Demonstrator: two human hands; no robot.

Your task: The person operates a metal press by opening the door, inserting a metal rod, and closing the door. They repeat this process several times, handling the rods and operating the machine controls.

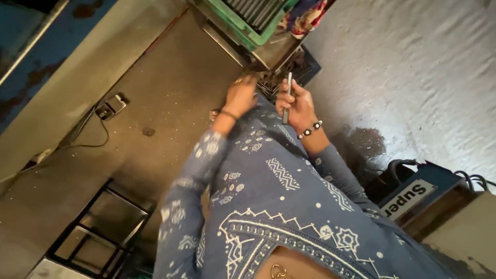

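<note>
Blue patterned tunic (289, 206) fills the lower middle of the frame, closest to my view, with two sleeves running up toward the centre. From there I log two hands, set close side by side but not touching. Right hand (297, 106), with a beaded bracelet at the wrist, is closed around one thin metal rod (287, 98); its long axis runs nearly straight up the frame, its top end poking out above the fingers. Left hand (241, 95), with a dark band at the wrist, reaches to the upper centre; I cannot tell whether it grips anything. Just above both hands: one dark crate (289, 72) of small parts, and one green crate (248, 20) at the top edge. One black frame (98, 227) stands lower left on the floor.
</note>
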